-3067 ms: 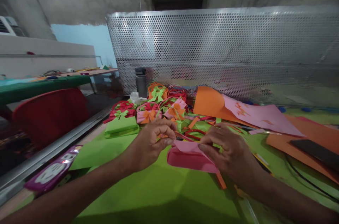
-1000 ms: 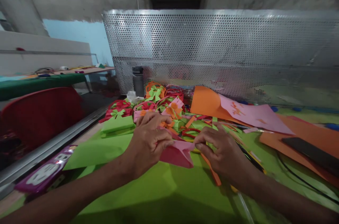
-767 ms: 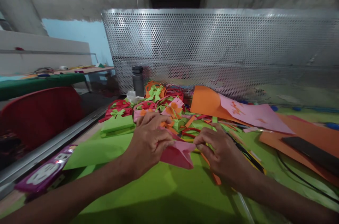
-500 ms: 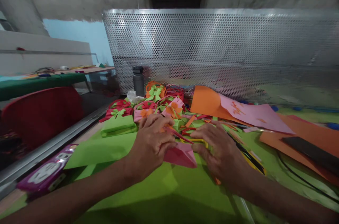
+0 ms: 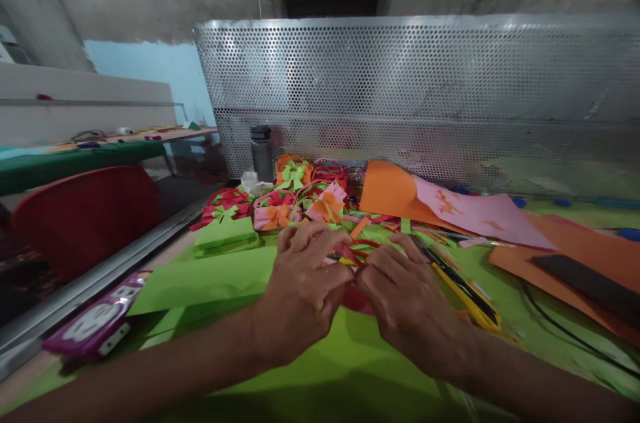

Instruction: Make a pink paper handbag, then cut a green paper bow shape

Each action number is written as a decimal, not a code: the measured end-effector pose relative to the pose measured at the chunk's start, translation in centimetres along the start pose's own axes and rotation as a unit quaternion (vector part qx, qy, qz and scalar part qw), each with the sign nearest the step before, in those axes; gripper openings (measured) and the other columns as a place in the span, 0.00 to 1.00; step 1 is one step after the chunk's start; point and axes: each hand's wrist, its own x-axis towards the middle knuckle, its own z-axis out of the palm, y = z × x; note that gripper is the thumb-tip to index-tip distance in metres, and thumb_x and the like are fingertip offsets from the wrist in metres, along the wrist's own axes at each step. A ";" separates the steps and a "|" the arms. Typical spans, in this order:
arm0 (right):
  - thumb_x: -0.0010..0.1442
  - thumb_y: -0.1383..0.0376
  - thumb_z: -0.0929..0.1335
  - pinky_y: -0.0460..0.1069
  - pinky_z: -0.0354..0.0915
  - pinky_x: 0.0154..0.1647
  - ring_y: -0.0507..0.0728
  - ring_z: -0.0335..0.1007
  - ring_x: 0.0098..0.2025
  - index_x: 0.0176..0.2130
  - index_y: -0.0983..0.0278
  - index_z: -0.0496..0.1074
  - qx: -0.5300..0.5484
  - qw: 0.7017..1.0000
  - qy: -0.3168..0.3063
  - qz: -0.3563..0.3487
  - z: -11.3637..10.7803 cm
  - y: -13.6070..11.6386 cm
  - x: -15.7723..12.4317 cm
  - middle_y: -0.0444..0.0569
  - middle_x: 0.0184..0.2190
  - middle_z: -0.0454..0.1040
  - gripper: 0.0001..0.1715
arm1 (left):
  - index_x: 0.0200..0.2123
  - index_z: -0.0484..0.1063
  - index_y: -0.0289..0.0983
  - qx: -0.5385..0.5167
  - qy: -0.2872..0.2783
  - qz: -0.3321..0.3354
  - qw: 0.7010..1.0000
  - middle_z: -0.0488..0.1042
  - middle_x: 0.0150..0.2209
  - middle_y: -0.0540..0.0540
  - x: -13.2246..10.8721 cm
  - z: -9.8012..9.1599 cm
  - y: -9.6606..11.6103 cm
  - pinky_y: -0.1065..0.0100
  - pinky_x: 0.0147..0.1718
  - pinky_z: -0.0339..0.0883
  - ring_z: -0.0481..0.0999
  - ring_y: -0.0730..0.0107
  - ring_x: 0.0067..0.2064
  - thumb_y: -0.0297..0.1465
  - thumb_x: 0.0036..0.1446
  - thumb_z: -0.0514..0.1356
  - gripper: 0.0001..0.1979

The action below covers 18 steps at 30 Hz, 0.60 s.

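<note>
Between my two hands is a folded pinkish-red paper piece (image 5: pixel 356 300), mostly covered by my fingers. My left hand (image 5: pixel 311 286) has its thumb and fingers closed on the left part of it. On the right part, my right hand (image 5: pixel 407 300) pinches with bent fingers, its fingertips close to the left thumb. Just beyond my fingers lie red loops (image 5: pixel 364 244) and loose paper scraps. A yellow and black utility knife (image 5: pixel 473 300) rests right of my right hand. Green paper (image 5: pixel 210 280) lies left of my left hand.
Small paper bags with bows (image 5: pixel 277 215) stand behind the hands, near a grey bottle (image 5: pixel 261 153). A purple case (image 5: pixel 97 316) sits at the left edge. Orange sheets (image 5: pixel 393 190), a pink sheet (image 5: pixel 475 210) and a dark flat object (image 5: pixel 587 286) lie right. A perforated metal panel (image 5: pixel 400 90) closes the back.
My right hand has moved left onto the paper piece and closed on it. My left hand has shifted slightly right, and the paper is now more hidden.
</note>
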 end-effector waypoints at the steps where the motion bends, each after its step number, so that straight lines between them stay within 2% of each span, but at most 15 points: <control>1: 0.56 0.77 0.59 0.59 0.52 0.48 0.56 0.59 0.32 0.28 0.66 0.69 0.004 1.000 0.004 0.003 -0.1 0.0 0.1 0.48 0.26 0.67 0.13 | 0.26 0.75 0.41 -0.004 -0.003 -0.005 1.000 0.70 0.47 0.47 0.1 -0.1 0.0 0.51 0.46 0.55 0.62 0.57 0.49 0.24 0.53 0.57 0.09; 9: 0.56 0.76 0.61 0.60 0.51 0.46 0.56 0.60 0.30 0.27 0.65 0.69 -0.014 0.999 -0.006 0.031 -0.9 0.9 0.1 0.46 0.24 0.67 0.12 | 0.26 0.75 0.40 -0.042 -0.009 -0.050 0.998 0.70 0.47 0.47 0.2 -1.6 -2.0 0.52 0.47 0.56 0.61 0.57 0.50 0.23 0.52 0.57 0.10; 18: 0.58 0.74 0.60 0.58 0.50 0.45 0.54 0.58 0.29 0.25 0.63 0.66 0.002 0.998 -0.021 0.060 -0.7 1.7 0.1 0.44 0.23 0.65 0.14 | 0.27 0.74 0.38 -0.054 -0.012 -0.039 0.998 0.71 0.48 0.45 0.1 -1.4 -3.4 0.52 0.48 0.57 0.61 0.59 0.51 0.24 0.55 0.55 0.10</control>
